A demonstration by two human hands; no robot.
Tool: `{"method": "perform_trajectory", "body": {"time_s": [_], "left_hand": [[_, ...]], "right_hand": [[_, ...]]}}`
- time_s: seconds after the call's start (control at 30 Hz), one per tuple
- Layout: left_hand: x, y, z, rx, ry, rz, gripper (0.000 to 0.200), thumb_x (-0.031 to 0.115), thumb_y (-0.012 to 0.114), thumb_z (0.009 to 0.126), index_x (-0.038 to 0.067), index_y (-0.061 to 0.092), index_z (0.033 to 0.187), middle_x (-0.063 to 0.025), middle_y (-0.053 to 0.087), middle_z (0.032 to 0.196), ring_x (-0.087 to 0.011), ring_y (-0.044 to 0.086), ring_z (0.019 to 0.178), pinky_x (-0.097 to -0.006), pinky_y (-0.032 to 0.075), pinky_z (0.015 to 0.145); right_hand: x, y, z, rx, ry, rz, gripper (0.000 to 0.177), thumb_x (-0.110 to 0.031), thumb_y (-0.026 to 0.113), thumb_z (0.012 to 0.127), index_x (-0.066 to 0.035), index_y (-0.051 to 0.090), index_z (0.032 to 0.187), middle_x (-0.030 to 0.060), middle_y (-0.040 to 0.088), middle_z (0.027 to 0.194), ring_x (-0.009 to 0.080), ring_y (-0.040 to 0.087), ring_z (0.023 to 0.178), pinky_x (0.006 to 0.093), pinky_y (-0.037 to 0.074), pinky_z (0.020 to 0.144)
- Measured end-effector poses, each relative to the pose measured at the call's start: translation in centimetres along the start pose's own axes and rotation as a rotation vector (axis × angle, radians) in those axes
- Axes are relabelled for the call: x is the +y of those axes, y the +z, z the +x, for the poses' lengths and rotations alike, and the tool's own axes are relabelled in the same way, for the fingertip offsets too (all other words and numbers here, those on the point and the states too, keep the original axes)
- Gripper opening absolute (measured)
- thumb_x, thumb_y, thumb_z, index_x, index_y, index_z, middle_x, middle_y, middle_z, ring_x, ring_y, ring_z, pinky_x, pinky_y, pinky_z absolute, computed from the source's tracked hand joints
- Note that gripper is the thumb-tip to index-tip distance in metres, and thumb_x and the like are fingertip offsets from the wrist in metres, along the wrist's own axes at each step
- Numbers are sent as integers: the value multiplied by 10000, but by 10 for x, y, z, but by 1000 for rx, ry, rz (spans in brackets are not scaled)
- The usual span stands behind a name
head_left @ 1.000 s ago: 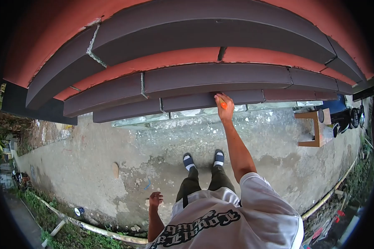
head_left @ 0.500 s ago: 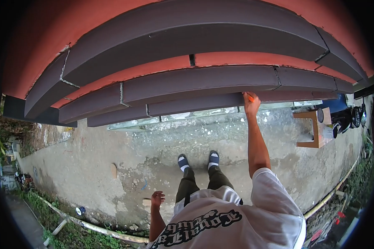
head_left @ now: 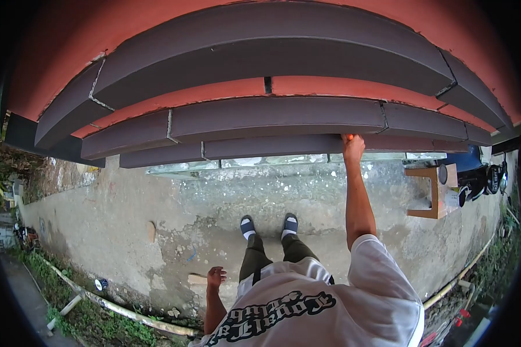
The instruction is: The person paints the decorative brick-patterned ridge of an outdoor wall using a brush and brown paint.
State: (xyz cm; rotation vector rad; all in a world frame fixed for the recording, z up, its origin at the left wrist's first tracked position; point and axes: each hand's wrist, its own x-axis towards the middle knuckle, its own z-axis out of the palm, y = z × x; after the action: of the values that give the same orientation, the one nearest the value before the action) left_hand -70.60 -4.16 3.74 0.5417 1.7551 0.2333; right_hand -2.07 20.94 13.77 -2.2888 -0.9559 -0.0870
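Observation:
My right hand (head_left: 353,147) is reached out to the underside of a purple-grey ledge (head_left: 283,115) on the wall. It is closed around an orange-handled paintbrush (head_left: 349,137); a bit of orange shows at the fingertips, and the bristles are hidden. Low on the left, away from the wall, my left hand (head_left: 216,277) hangs with loosely bent fingers and holds nothing. Beyond it a flat pale piece of wood (head_left: 197,279) lies on the ground.
A brown stool (head_left: 425,195) stands right of my arm, with a pale container beside it. Behind it is a parked motorbike (head_left: 492,168). Along the concrete floor (head_left: 127,202) runs a pale pipe (head_left: 139,317) bordering plants. Another ledge (head_left: 272,52) juts out above.
My right hand has shifted slightly down in view and less of the orange handle shows. The feet appear a little further left, and my left hand still hangs down.

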Motion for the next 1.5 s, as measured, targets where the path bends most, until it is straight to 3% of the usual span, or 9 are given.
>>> {"method": "perform_trajectory", "body": {"time_s": [0.3,0.57,0.83,1.03,1.17,1.23,1.27,1.3,1.5], "left_hand": [[-7,11,7,-32,-26,-4,281,238,472,976,64,626,1133,-108,702,887,-174,632,645,-295,488,558],[16,8,16,-50,32,23,271,238,491,974,73,625,1142,-95,701,883,-161,629,636,-291,485,560],[16,0,17,-20,36,-2,278,235,485,969,73,625,1146,-88,701,887,-163,633,645,-288,483,566],[6,-2,14,-36,-8,17,294,220,480,950,85,625,1166,-104,696,943,-200,632,682,-324,504,610],[16,2,13,-22,9,7,275,221,481,966,72,626,1145,-103,705,896,-166,630,639,-287,480,558],[25,3,12,-24,21,17,277,224,485,966,70,627,1147,-100,706,892,-166,634,642,-284,479,556],[29,4,13,-26,27,20,278,225,486,966,70,627,1148,-99,706,891,-167,635,643,-283,478,554],[30,3,14,-28,37,25,279,225,489,965,69,628,1149,-98,707,889,-167,637,646,-282,478,554],[27,3,19,-36,72,33,286,213,497,933,62,629,1137,-97,707,878,-170,639,648,-285,479,552]], "right_hand": [[-78,20,-47,-313,-110,211,273,-291,777,850,-64,740,997,143,745,975,380,697,920,467,556,822],[-63,50,-49,-341,235,511,241,-237,800,839,-49,745,981,109,761,862,258,744,799,366,554,747],[-6,-21,2,-121,91,-260,352,-345,722,855,6,697,875,248,708,877,457,688,840,522,559,770],[-91,59,-58,-232,-351,-170,252,-256,736,824,-47,701,961,225,690,894,426,691,771,504,583,733],[-135,64,-72,-447,-153,194,379,-394,690,904,-17,725,899,244,696,785,430,689,796,498,550,724],[-100,74,-65,-331,-72,268,395,-388,704,906,-6,725,807,174,703,702,333,714,694,423,541,661],[-72,79,-58,-286,11,389,378,-351,716,909,-9,711,748,101,688,647,201,685,601,342,519,613],[-62,48,-44,-427,207,429,310,-313,735,886,-5,739,852,177,727,761,370,720,752,432,546,693],[7,-21,0,-87,-68,-140,268,-278,716,877,-38,669,987,227,697,884,437,680,829,527,545,735]]}}
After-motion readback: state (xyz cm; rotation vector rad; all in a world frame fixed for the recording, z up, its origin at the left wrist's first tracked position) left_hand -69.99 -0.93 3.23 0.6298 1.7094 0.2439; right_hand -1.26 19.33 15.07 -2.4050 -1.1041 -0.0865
